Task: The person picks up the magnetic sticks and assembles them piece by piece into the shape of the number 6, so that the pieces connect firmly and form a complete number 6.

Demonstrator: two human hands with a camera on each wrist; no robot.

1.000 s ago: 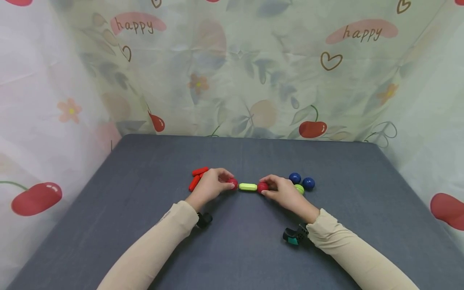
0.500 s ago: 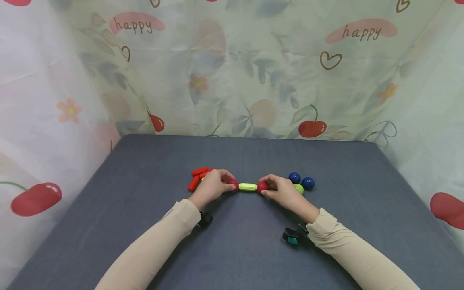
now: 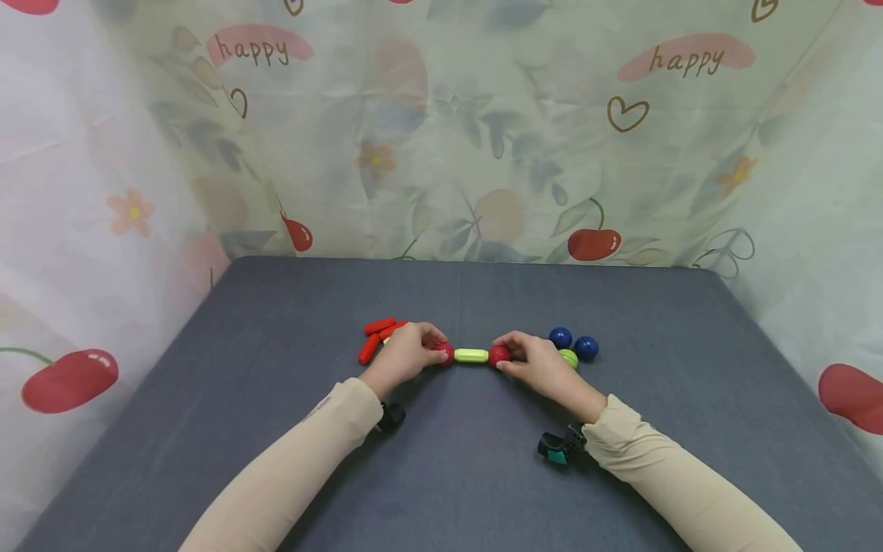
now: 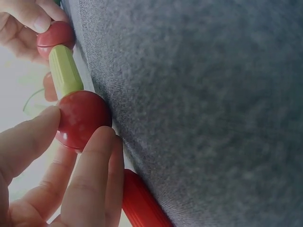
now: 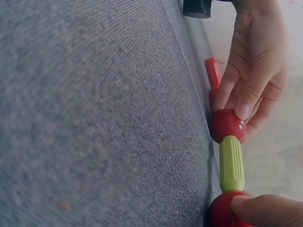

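On the dark tabletop, a yellow-green ribbed rod [image 3: 471, 356] lies between two red balls, meeting one at each end. My left hand [image 3: 407, 354] pinches the left red ball [image 4: 85, 119] between thumb and fingers. The other red ball [image 5: 230, 210] is pinched by my right hand [image 3: 541, 369]. In the right wrist view, both balls press against the ends of the rod. Whether the ends are seated inside the balls is hidden. Red rods [image 3: 370, 348] lie just behind and left of my left hand, partly covered by it.
Two blue balls [image 3: 561, 337] sit beyond my right hand, with a yellow-green ball [image 3: 569, 358] partly hidden behind it. The grey tabletop [image 3: 441, 475] reaches back to a printed curtain [image 3: 448, 138]. A black wrist device [image 3: 562, 446] hangs at my right sleeve.
My left hand has moved slightly right with its red ball, closing the small gap to the rod. My right hand has stayed in place. During the last half second little differs.
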